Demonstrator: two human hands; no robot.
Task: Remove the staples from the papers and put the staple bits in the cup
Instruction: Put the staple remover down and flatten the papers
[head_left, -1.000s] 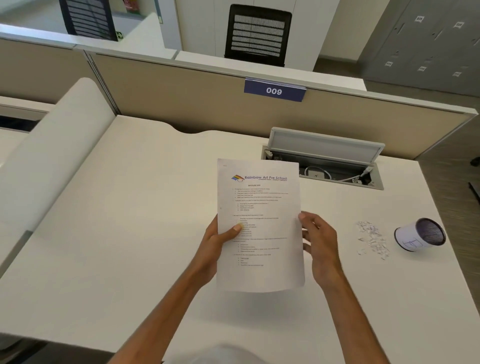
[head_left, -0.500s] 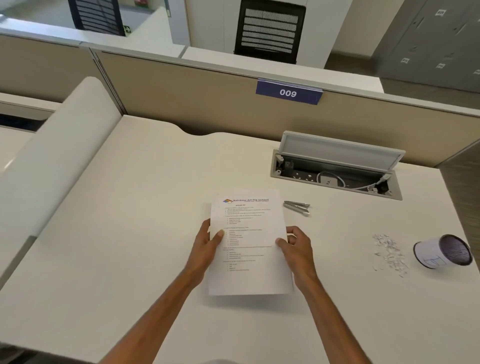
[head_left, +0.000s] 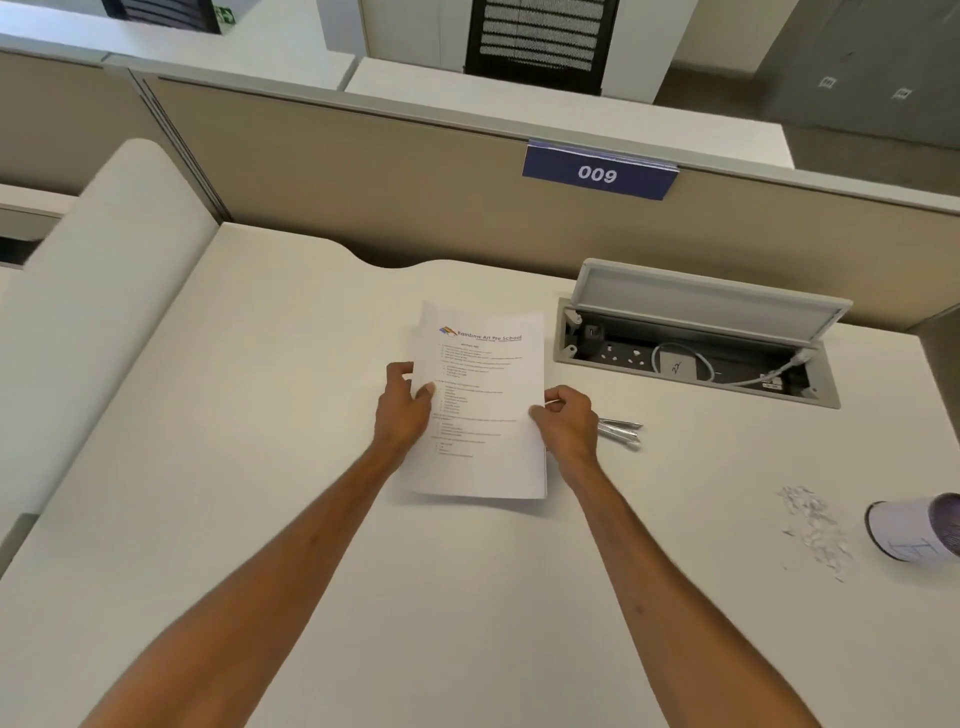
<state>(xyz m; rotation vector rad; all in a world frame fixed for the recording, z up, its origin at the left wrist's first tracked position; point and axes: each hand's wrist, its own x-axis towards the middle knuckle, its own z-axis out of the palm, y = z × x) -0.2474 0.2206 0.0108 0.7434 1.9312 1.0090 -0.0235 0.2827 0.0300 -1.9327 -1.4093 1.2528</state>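
1. Left hand grips the left edge of the papers, thumb laid on the printed top sheet and fingers curled behind.
2. The right hand pinches the right edge of the same papers, about halfway down, with its fingers curled in.
3. The papers are a thin stack held between both hands near the middle of the tabletop. The printed side faces up, with a coloured logo and heading at the far end. A second sheet peeks out along the upper left edge. Whether the near edge rests on the tabletop cannot be told, though a thin shadow lies beneath it.
4. A silvery metal tool lies on the tabletop just beside the right hand, blurred.
5. Staple bits are scattered in a loose pile well to the right of the papers.
6. The cup lies on its side just right of the pile, white outside and dark inside, partly cut off by the picture's edge.
7. An open cable box is set into the tabletop beyond the tool, lid raised, with a white cable inside.
8. A blue label reading 009 hangs on the partition behind.
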